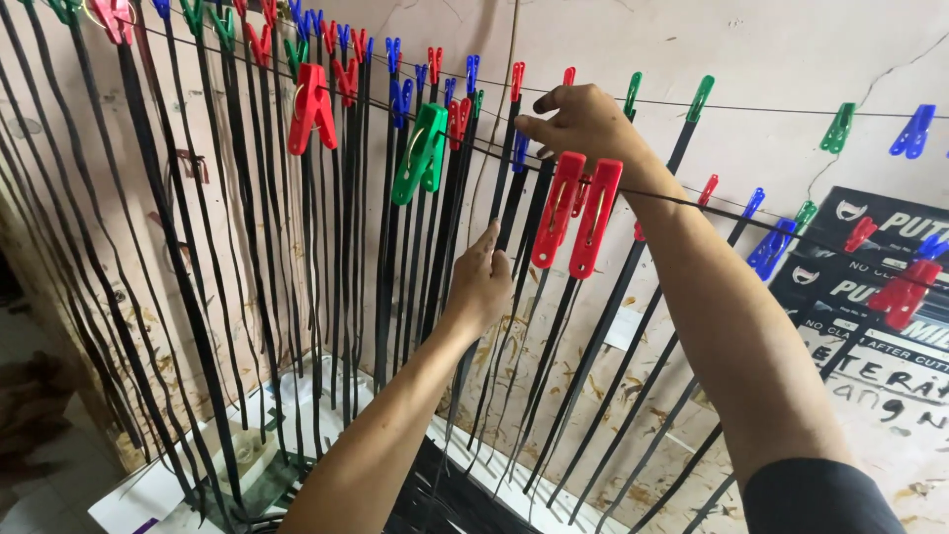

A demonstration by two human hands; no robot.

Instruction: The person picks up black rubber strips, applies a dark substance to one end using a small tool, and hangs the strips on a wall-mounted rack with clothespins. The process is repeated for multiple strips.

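Cracked wall (791, 59) stood far behind; black strips (247, 247) hung in rows from wire lines (791, 111) under coloured pegs. Right hand (583, 124) pinched a far-line strip top near the red pegs (576, 213). Left hand (481, 282) gripped a strip lower, centre.

The pegs (576, 213) are smooth, slightly glossy moulded plastic in red, green and blue. The hanging black strips (259, 257) look like matt, rubbery bands with a faint sheen. The line (791, 111) is thin dark wire. The wall (771, 49) is rough, cracked, stained plaster.
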